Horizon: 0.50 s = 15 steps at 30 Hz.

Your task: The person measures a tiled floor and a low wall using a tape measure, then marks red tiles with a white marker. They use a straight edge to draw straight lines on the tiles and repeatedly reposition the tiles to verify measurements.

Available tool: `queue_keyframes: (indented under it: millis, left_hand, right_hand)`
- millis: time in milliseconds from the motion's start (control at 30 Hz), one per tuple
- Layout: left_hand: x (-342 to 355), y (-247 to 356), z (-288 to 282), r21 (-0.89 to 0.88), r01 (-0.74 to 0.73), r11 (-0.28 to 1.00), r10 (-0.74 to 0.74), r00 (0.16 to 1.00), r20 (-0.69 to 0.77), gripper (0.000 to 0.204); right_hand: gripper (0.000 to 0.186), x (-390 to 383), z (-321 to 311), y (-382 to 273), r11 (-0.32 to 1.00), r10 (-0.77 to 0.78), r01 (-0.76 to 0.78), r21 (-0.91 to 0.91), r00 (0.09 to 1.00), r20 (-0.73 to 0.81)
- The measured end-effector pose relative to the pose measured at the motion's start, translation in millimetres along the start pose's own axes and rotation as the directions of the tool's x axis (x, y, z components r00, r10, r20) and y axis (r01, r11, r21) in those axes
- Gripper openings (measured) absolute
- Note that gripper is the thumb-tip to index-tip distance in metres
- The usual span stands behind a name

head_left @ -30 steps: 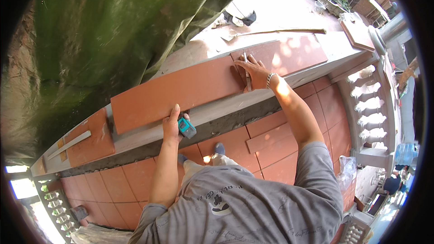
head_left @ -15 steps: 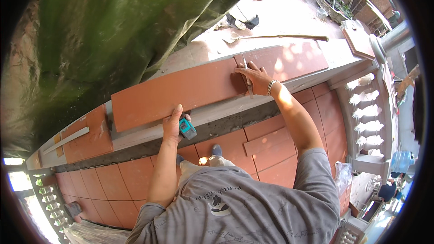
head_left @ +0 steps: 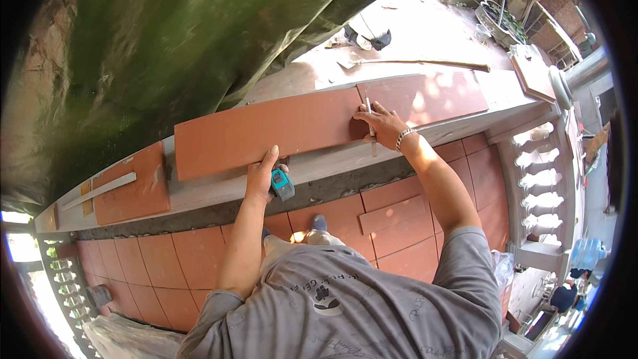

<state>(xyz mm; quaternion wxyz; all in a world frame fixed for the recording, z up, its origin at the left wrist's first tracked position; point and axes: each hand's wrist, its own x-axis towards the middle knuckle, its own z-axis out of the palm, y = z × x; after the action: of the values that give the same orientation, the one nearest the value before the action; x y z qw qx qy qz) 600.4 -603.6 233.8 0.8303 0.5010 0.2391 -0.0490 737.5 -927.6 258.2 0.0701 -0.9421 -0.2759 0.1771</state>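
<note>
My left hand (head_left: 259, 179) is closed on a teal and grey tape measure (head_left: 282, 185), its thumb pressed on the near edge of a long terracotta tile (head_left: 266, 121). My right hand (head_left: 385, 123) holds a thin, pale, pen-like tool (head_left: 369, 108), its fingers resting at the seam between this tile and a second terracotta tile (head_left: 442, 93) to the right. Both tiles lie along the top of a pale concrete ledge (head_left: 332, 156). A metal bracelet (head_left: 405, 138) is on my right wrist.
Green tarpaulin (head_left: 146, 40) hangs at upper left. Tile pieces and a pale strip (head_left: 100, 189) lie on the ledge's left. A long-handled tool (head_left: 425, 62) lies beyond. White balustrade (head_left: 538, 179) stands at right. Tiled floor (head_left: 179, 256) with a dark mortar band is below.
The view has shifted and tilted slightly. Both hands keep their places on the long tile, still holding the tape measure and thin tool, with no clear movement along it.
</note>
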Motion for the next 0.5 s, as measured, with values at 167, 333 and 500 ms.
queue_keyframes:
  millis: [167, 333, 500]
  left_hand:
    - [-9.2, 7.7, -4.9, 0.077, 0.15, 0.986, -0.153, 0.988, 0.037, 0.042]
    - [-6.2, 5.8, -8.2, -0.016, 0.256, 0.967, -0.255, 0.966, 0.046, 0.037]
    - [-2.9, -1.9, -10.4, -0.113, 0.314, 0.943, -0.312, 0.949, 0.033, 0.031]
  right_hand:
    - [0.064, 1.8, 1.4, 2.3, 1.0, -0.007, 0.007, -0.007, 1.0, 0.003]
    - [0.065, 3.7, 3.9, 3.7, 0.999, 0.007, -0.006, -0.041, 1.0, 0.021]
    - [0.066, 2.8, 2.9, 5.7, 0.999, -0.037, 0.037, -0.014, 0.999, -0.004]
